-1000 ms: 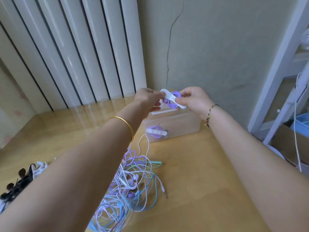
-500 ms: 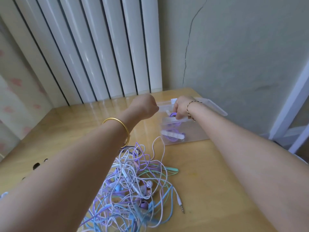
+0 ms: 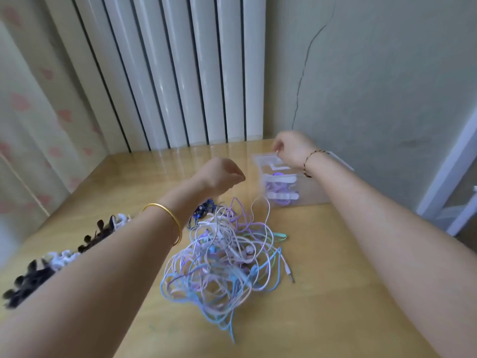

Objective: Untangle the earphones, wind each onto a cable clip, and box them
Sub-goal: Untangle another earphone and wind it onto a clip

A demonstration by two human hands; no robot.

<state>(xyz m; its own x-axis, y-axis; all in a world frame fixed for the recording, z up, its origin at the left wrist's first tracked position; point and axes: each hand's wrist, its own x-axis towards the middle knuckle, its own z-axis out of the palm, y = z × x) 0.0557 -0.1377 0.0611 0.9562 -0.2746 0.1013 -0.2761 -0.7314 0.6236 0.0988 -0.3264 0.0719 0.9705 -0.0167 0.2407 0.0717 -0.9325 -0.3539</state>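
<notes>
Hovering right over the box (image 3: pixel 315 189), the right hand (image 3: pixel 291 148) points its curled fingers down at the rim. Motion blur hides the fingertips, so I cannot tell whether they pinch anything or are empty. It looks like a drop-off: a hand sits that high above an open box to let something fall in cleanly.

Inside the box, two purple earphones (image 3: pixel 280 188) lie stacked, each wound on a white clip. You can see them through the clear wall, flat and compact, which is the whole point of winding them.

Just left of the box, the left hand (image 3: pixel 222 175) hangs in the air, its fingers folded into a loose fist with nothing visible in it. My read is that it's free for the next grab.

And there's plenty to grab! On the near side of the box, the tangle (image 3: pixel 227 254) of white, lilac and blue cords sprawls on the table (image 3: pixel 348 293), one loop reaching up to the box's front wall and a plug (image 3: pixel 290 273) poking out on the box's side of the heap. Keeping it that close makes each trip short.

Far left of the box, beyond the forearm with the bangle (image 3: pixel 165 215), the spare clips (image 3: pixel 51 262) wait in a row of black and white, lined up so one can be picked at a time.

Two boxed, many to go: early days, I'd say.
</notes>
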